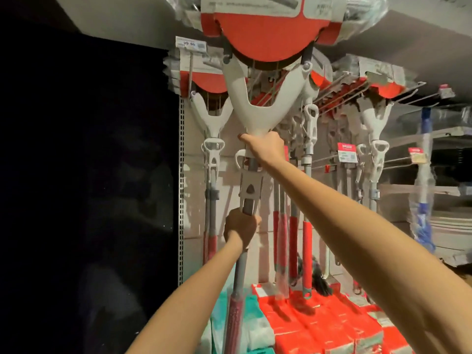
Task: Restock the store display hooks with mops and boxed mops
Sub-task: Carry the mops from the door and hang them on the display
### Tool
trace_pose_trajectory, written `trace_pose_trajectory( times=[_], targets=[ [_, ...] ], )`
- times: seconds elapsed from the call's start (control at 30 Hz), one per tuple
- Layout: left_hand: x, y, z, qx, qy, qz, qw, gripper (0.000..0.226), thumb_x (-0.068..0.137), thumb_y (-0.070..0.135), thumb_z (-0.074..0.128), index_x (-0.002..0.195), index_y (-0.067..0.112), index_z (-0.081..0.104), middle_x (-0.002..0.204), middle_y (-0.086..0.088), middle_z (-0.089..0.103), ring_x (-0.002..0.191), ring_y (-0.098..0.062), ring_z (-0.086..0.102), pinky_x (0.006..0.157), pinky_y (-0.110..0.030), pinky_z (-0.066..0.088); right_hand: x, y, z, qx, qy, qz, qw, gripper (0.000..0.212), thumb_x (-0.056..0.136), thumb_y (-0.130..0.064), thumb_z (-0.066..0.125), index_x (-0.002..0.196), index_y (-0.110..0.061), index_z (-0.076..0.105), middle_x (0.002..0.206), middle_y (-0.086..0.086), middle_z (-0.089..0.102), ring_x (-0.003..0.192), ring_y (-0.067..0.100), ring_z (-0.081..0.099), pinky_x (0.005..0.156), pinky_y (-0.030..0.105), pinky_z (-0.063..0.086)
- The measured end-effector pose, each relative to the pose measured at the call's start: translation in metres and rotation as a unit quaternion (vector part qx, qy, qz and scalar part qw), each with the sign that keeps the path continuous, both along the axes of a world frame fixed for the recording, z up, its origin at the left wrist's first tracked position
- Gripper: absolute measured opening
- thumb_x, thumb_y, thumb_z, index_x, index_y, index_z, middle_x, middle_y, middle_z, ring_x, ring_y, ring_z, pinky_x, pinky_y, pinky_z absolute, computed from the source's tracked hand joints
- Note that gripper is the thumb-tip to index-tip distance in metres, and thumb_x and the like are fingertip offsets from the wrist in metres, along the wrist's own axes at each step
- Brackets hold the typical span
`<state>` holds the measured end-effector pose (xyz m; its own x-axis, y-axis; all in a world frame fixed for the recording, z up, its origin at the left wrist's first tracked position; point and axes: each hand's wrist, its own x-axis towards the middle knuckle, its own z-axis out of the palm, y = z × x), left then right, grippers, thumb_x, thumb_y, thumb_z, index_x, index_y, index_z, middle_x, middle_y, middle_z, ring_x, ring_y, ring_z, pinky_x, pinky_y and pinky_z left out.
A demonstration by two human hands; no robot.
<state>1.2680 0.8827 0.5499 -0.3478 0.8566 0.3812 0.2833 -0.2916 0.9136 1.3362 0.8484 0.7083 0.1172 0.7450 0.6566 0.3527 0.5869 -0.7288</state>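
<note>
Mop [255,116]: long axis near vertical, top leaning a little to the right. Head end up, handle end down. Its red-carded head [260,34] sits at the top edge of view, in front of the hanging stock. The white Y-shaped yoke opens upward into the head. The grey shaft [240,272] runs down to a red foam sleeve [233,320] that leaves the frame at the bottom.

Right grip [264,146]: fingers curled round the neck just under the yoke, arm stretched up and forward.

Left grip [241,227]: wrapped round the shaft directly below the white wringer piece [251,186], well under the right grip. Both are closed on the same mop.

Surroundings:
- More mops of the same kind hang head-up on the back wall, one just left [212,154] of the held mop, others to the right [375,149].
- Wire display hooks [332,85] project from the wall at upper right.
- Price tag [190,44] at upper left.
- Perforated upright strip [181,187] at the panel's left edge.
- Red packs [319,323] and teal packs [219,302] stacked below the hanging handles.
- Blue mop in clear wrap [424,200] at far right.
</note>
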Motion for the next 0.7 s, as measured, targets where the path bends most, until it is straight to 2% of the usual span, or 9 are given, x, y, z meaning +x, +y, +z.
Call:
trace_pose_trajectory(
  times=[0.13,0.33,0.47,0.6,0.7],
  targets=[
    [-0.010,0.039,0.021,-0.009,0.007,-0.002,1.000,0.014,0.071,0.009,0.062,0.061,0.013,0.052,0.053,-0.003,0.054,0.053,-0.022,0.056,0.052,-0.026,0.044,-0.007,0.049,0.016,0.005,0.018,0.031,0.999,0.052,0.075,-0.045,0.069,0.110,-0.007,0.063,0.106,0.008,0.067,0.092,0.026,0.064,0.082,0.039,0.055],
    [-0.025,0.093,0.063,-0.010,0.000,0.028,1.000,0.020,0.077,0.002,0.061,0.064,0.009,0.047,0.052,-0.003,0.047,0.041,-0.014,0.045,0.035,-0.014,0.031,-0.021,0.103,0.050,0.000,0.047,0.063,0.997,0.055,0.069,-0.043,0.069,0.112,-0.009,0.062,0.108,0.008,0.067,0.094,0.029,0.065,0.084,0.044,0.056],
    [-0.037,0.122,0.081,-0.020,0.009,0.060,0.998,0.020,0.079,0.005,0.062,0.064,0.009,0.049,0.053,-0.005,0.050,0.045,-0.016,0.049,0.045,-0.022,0.038,-0.030,0.133,0.067,0.003,0.042,0.083,0.996,0.054,0.073,-0.040,0.070,0.116,-0.009,0.059,0.114,0.008,0.064,0.099,0.029,0.063,0.087,0.042,0.054],
    [-0.048,0.142,0.089,-0.029,-0.001,0.075,0.997,0.018,0.079,0.006,0.063,0.067,0.009,0.049,0.054,-0.003,0.050,0.044,-0.014,0.050,0.041,-0.019,0.038,-0.043,0.157,0.075,0.014,0.024,0.098,0.995,0.054,0.075,-0.039,0.070,0.118,-0.009,0.058,0.114,0.008,0.064,0.099,0.028,0.063,0.087,0.040,0.053],
    [-0.056,0.155,0.093,-0.036,0.002,0.083,0.996,0.023,0.080,0.003,0.061,0.063,0.009,0.047,0.052,-0.003,0.048,0.032,-0.008,0.048,0.047,-0.022,0.043,-0.053,0.170,0.078,0.015,0.021,0.108,0.994,0.053,0.077,-0.039,0.070,0.119,-0.009,0.056,0.115,0.006,0.063,0.099,0.027,0.062,0.086,0.038,0.053]
  ],
)
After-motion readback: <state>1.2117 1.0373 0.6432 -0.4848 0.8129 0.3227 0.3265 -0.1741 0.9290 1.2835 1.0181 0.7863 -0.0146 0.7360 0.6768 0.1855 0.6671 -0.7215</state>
